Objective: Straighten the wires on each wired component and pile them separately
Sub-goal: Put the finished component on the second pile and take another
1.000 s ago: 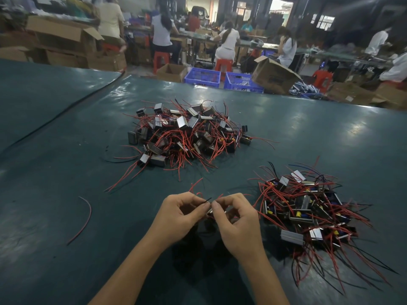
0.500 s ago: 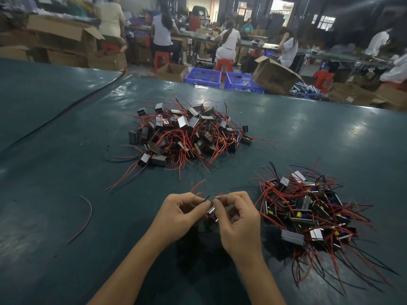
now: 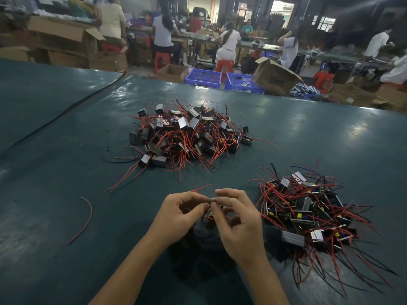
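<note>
Near the front of the desk (image 3: 66,249), between the two piles, we hold one wired component (image 3: 211,214), mostly hidden by our fingers. Our left hand (image 3: 182,214) pinches its red wire (image 3: 201,188) between thumb and forefinger. Our right hand (image 3: 240,223) pinches the small body, fingers curled round it. To do this well, we judge, the right hand should hold the body firm while the left draws along the wire from root to tip in one smooth pull, never jerking at the joint. The far pile (image 3: 189,135) and the right pile (image 3: 308,214) lie well apart; which one takes finished pieces we cannot tell.
</note>
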Available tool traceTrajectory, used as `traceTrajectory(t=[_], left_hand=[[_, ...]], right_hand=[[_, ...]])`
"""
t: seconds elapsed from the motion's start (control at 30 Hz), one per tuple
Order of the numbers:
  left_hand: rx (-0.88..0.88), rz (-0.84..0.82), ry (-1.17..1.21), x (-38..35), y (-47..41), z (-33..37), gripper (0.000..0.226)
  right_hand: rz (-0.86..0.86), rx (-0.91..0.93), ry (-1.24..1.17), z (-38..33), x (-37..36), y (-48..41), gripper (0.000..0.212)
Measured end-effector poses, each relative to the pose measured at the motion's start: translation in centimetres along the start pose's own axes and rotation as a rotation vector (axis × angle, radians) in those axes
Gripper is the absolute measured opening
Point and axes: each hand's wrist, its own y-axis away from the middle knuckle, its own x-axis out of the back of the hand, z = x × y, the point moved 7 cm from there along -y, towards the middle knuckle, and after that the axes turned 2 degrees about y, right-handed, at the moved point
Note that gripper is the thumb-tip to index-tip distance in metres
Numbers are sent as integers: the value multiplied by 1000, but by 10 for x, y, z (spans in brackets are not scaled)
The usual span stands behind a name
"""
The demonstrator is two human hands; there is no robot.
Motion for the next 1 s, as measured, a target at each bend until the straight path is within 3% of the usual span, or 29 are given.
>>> traceTrajectory(t=[0.2,0.43,0.67,1.0], left_hand=[[4,-5,-24,0,2,1,22],[45,-25,1,-3,1,-3,16],[47,-32,21,-2,1,1,18],[26,-8,-124,-5,2,-3,21]], right_hand=[[47,-27,21,1,2,-1,11],[119,-273,-66,16,2,5,18],[74,-256,-22,12,4,3,13],[-13,-503,-96,24,0,4,22]])
